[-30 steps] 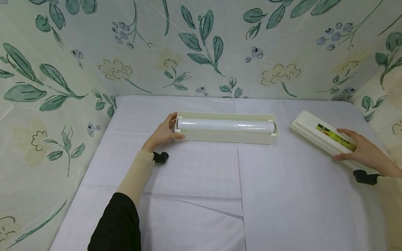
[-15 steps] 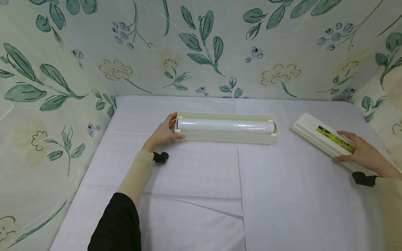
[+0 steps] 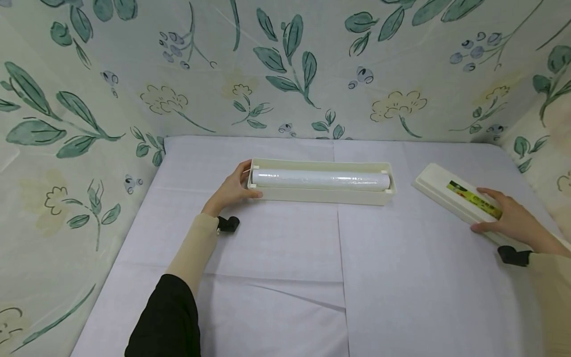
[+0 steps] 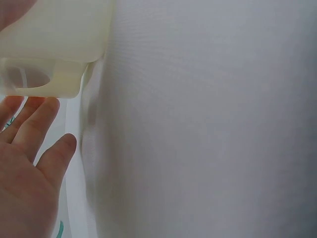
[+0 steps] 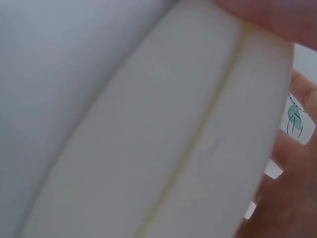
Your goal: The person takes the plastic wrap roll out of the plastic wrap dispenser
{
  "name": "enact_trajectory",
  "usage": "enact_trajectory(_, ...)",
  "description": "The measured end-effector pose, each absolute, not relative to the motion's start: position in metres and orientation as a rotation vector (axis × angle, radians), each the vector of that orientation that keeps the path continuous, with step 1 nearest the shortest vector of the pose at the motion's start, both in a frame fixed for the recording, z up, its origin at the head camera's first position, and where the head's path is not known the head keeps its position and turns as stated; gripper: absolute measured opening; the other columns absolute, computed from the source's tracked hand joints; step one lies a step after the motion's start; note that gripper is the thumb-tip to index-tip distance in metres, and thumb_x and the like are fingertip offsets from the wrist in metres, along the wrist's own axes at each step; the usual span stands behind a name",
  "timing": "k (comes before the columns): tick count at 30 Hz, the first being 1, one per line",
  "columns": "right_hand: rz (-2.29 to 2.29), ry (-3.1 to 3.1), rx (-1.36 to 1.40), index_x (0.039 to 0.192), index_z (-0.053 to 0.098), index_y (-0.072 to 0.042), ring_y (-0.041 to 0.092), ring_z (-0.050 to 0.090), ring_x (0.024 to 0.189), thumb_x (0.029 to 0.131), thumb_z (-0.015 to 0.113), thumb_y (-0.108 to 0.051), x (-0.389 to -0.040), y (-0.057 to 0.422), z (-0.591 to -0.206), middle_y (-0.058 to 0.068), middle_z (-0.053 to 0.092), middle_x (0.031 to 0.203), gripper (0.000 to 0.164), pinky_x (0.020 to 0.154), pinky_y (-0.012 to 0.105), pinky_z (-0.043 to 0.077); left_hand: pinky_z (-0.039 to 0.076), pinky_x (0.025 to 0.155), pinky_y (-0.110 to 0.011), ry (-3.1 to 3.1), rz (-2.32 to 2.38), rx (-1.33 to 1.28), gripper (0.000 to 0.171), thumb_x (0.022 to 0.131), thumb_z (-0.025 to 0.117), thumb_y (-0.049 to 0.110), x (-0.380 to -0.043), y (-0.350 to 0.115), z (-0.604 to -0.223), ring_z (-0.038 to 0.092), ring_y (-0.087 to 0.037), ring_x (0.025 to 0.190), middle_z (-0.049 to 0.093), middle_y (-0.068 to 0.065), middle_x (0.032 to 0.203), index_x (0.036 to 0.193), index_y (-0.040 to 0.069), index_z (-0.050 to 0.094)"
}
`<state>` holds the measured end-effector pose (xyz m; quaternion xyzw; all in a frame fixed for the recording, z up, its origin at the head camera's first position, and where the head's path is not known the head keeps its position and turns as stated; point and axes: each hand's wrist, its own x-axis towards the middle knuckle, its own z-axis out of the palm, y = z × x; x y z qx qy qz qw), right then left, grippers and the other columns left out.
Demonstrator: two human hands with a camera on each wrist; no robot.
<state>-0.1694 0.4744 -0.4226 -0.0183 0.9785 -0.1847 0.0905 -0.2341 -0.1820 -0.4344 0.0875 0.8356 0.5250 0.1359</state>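
A long cream cling film dispenser box [image 3: 321,197] lies lidless on the white cloth, with a shiny roll of cling film [image 3: 321,179] inside. My left hand [image 3: 229,191] grips its left end, thumb at the front wall and fingers behind. In the left wrist view the fingers [image 4: 37,124] reach the end of the box [image 4: 54,39], which has a rounded cutout. Off to the right, the cream lid [image 3: 439,184] with a yellow-green label [image 3: 474,199] lies slantwise under my right hand [image 3: 519,220], which holds it across its width. The lid [image 5: 148,124] fills the right wrist view.
A white cloth [image 3: 276,317] with creases covers the table. Behind and at the sides rises a leaf-and-flower-patterned curtain [image 3: 330,64]. The lid and the box lie a short gap apart. Black wrist camera mounts [image 3: 228,224] sit at both wrists.
My right hand and the lid have shifted slightly toward me, the hand also a little leftward. The left hand, box and roll stay where they were.
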Motion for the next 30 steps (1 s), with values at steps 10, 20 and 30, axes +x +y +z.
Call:
enact_trajectory(10, -0.524, 2.910, -0.101, 0.147, 0.004, 0.009, 0.054, 0.035, 0.097, 0.071, 0.085, -0.030, -0.171, 0.475, -0.422, 0.047, 0.023, 0.125, 0.118, 0.072, 0.066, 0.034, 0.014, 0.113, -0.048, 2.412, 1.526, 0.254, 0.104, 0.073, 0.085, 0.019, -0.235, -0.182, -0.434, 0.024, -0.020, 0.141, 0.024, -0.006, 0.156, 0.152, 0.018, 0.017)
enact_trajectory(20, -0.637, 2.948, -0.149, 0.147, 0.011, 0.010, 0.063, 0.018, 0.125, 0.086, 0.071, -0.034, -0.176, 0.466, -0.403, 0.045, 0.015, 0.141, 0.096, 0.092, 0.075, 0.019, 0.015, 0.113, -0.048, 2.411, 1.526, 0.257, 0.104, 0.073, 0.085, 0.020, -0.236, -0.182, -0.435, 0.024, -0.020, 0.141, 0.024, -0.005, 0.156, 0.152, 0.018, 0.017)
enact_trajectory(30, -0.552, 2.981, -0.102, 0.145, 0.027, 0.007, 0.062, 0.027, 0.116, 0.093, 0.060, -0.041, -0.178, 0.430, -0.369, 0.042, 0.024, 0.138, 0.078, 0.084, 0.075, 0.026, 0.018, 0.112, -0.046, 2.393, 1.565, 0.300, 0.104, 0.074, 0.084, 0.015, -0.235, -0.183, -0.435, 0.024, -0.023, 0.141, 0.023, -0.006, 0.156, 0.152, 0.016, 0.016)
